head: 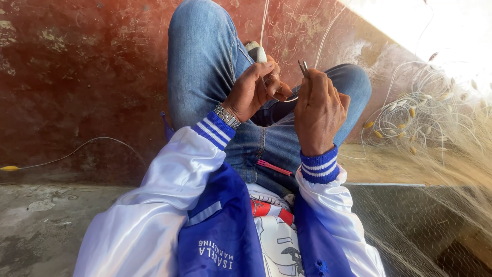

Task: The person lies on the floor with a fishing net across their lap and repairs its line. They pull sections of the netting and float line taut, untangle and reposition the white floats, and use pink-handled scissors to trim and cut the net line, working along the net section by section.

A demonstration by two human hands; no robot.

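Observation:
I sit with my jeans-clad legs [205,61] drawn up in front of me. My left hand [253,91], with a metal watch on the wrist, pinches thin pale net line and a small white float [261,53] above my knee. My right hand [319,112] is closed around a slim metal tool [303,67] whose tip sticks up past the fingers, close to the left hand. Fine translucent lines [266,20] run upward from both hands. My sleeves are white with blue striped cuffs.
A heap of fine fishing net [435,118] with several small yellow floats lies at the right and spreads over the floor at lower right. A worn red wall [77,77] stands ahead. A loose line with a yellow float [9,167] trails at the left over concrete floor [41,225].

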